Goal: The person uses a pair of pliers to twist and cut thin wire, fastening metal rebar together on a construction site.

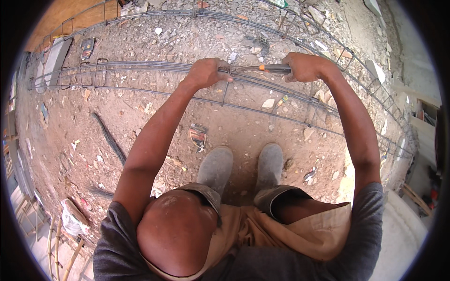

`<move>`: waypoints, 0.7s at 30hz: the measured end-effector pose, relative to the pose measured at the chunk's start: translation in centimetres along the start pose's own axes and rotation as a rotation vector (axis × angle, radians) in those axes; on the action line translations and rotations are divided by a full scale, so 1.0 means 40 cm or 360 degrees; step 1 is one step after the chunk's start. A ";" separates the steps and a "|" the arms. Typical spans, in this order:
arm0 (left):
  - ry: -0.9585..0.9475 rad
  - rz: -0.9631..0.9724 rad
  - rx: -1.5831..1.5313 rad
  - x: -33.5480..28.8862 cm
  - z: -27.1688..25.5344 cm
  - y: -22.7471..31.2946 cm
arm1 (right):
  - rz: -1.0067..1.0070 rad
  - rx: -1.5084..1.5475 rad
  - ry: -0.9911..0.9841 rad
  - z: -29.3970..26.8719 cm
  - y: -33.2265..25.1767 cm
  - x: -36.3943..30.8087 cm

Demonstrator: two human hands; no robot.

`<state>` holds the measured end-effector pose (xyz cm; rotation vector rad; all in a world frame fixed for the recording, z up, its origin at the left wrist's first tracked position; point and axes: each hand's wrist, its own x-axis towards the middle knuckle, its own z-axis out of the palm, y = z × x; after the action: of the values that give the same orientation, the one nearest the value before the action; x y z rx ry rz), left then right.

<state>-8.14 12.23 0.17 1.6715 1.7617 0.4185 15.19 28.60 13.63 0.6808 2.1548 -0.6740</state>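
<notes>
A long rebar cage (267,85) of thin steel bars and bent stirrups runs across in front of me, raised off the dirt. My left hand (206,73) is closed round its upper bars near a stirrup, thumb and fingers at the joint. In my right hand (304,67) are pincers (274,68) with dark handles and orange bands. They point left, their jaws at the joint beside my left fingertips. Whether the jaws grip a tie wire is too small to tell.
Another rebar cage (206,15) curves past behind, over gravel. A concrete block (56,61) is under the left end of the near cage. A bundle of dark wire (108,136) and a crushed packet (198,136) lie on the ground. My grey boots (216,166) stand close to the cage.
</notes>
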 end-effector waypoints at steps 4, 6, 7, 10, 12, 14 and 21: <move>0.0017 -0.0038 0.0017 0.002 0.009 0.000 | -0.0207 0.0129 0.0241 0.121 0.078 0.019; -0.0019 -0.0062 0.0019 0.000 0.003 0.007 | -0.0216 0.0136 0.0343 0.146 0.095 0.026; -0.0068 -0.0088 0.0017 0.000 0.000 0.019 | -0.0229 0.0105 0.0326 0.144 0.098 0.026; 0.0393 0.0152 0.0314 -0.020 -0.003 0.084 | -0.0175 0.0200 0.0179 0.096 0.074 0.021; 0.0640 0.0359 0.0363 -0.022 0.021 0.164 | 0.0142 0.0536 -0.0255 0.034 0.045 0.008; 0.0687 0.0460 0.0216 0.013 0.063 0.270 | 0.0148 0.0846 -0.0465 -0.027 0.013 -0.008; 0.0552 0.0451 0.0161 0.057 0.110 0.289 | 0.0068 0.0859 -0.0321 -0.012 -0.064 -0.042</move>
<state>3.59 15.03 3.82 2.0270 1.8125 0.7999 14.22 26.66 15.83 0.8889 1.7730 -1.2651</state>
